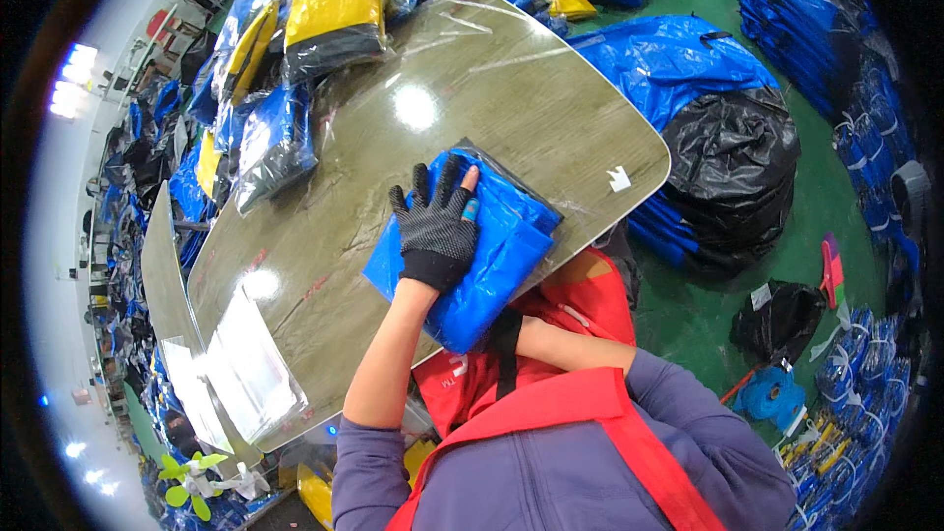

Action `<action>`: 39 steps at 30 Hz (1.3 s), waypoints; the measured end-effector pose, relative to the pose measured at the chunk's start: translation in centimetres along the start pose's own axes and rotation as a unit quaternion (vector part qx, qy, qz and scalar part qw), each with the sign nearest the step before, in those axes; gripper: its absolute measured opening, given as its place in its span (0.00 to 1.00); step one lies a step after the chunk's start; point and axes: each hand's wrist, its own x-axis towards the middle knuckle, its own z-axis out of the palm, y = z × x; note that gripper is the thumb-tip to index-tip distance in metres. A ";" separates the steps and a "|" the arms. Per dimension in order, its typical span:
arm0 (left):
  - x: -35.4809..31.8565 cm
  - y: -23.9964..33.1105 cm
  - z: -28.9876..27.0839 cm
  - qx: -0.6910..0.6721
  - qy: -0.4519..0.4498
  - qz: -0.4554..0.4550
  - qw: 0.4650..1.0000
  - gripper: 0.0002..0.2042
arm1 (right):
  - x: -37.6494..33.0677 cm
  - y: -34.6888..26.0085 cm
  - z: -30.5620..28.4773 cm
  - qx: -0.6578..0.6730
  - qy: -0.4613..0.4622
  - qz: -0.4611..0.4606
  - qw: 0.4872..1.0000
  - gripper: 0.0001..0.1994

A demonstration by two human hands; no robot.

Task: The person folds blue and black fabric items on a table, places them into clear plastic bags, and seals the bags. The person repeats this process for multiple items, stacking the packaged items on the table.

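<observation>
Folded blue plastic sheeting (482, 251) at the table's (551, 108) near edge looks soft and slippery; I'd grip its folded edge. My gloved left hand (438, 226) presses flat, fingers spread. Right hand hidden. Bagged packs (285, 49) far left.

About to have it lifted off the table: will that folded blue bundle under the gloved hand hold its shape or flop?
The blue bundle looks like folded sheeting in a clear sleeve, so it will probably sag when lifted. It overhangs the table edge and might slide off the glossy top. The left hand presses it flat; it seems soft rather than fragile.
</observation>
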 end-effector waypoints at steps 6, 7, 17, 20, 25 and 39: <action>-0.7 -0.3 2.0 0.042 0.048 -0.026 0.998 0.25 | -1.9 14.4 -4.1 0.850 -0.289 -0.039 0.438 0.13; -0.8 -0.2 1.8 0.042 0.009 -0.036 0.998 0.26 | -0.8 15.3 -3.6 0.813 -0.056 0.024 0.579 0.16; 1.2 -6.6 1.3 -0.322 -0.121 0.005 0.939 0.25 | -3.4 15.1 6.3 0.609 0.044 0.085 0.788 0.47; -0.1 -9.3 3.3 -0.522 -0.131 0.047 0.841 0.25 | -6.3 16.6 5.9 0.548 0.034 -0.023 0.835 0.41; -4.5 -7.6 6.5 -0.831 0.007 -0.036 0.555 0.39 | -5.5 17.1 7.5 0.882 -0.011 0.371 0.292 0.25; -29.9 -31.5 -3.3 0.066 0.308 -0.458 0.831 0.11 | 1.2 14.1 9.8 0.882 -0.276 0.328 0.194 0.51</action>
